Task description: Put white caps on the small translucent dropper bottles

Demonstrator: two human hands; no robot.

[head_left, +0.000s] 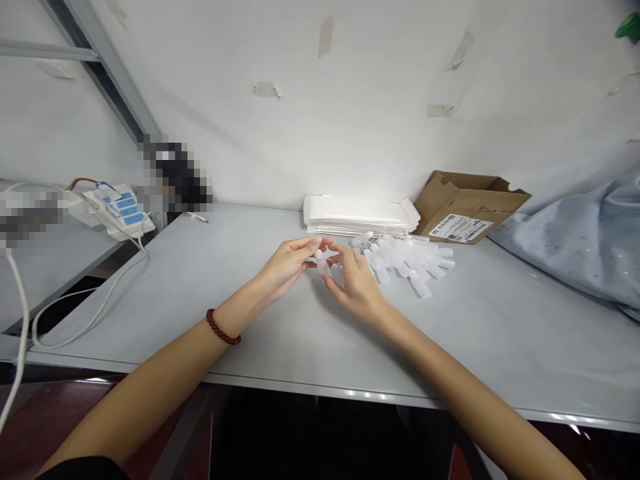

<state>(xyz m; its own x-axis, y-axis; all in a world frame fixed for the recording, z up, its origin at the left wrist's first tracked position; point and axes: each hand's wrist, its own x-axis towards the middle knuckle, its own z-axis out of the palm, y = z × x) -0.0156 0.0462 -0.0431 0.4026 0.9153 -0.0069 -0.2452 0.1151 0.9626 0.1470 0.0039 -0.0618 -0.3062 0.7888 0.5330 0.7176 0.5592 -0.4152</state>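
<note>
My left hand [290, 267] and my right hand [356, 281] meet over the middle of the grey table [280, 347]. Between their fingertips is a small translucent white plastic piece [323, 263], like a little bottle or tube. The left thumb and fingers pinch its upper end, while the right thumb and fingers close around its lower part. Just right of my right hand lies a loose pile of similar translucent plastic pieces [407, 257], partly hidden by that hand.
Behind the pile lies a stack of flat white cartons [355, 213]. An open cardboard box [465, 207] stands to its right, beside grey-blue fabric [575, 233]. On the left are a power strip [123, 210], white cables [107, 300] and a small white stick [199, 217].
</note>
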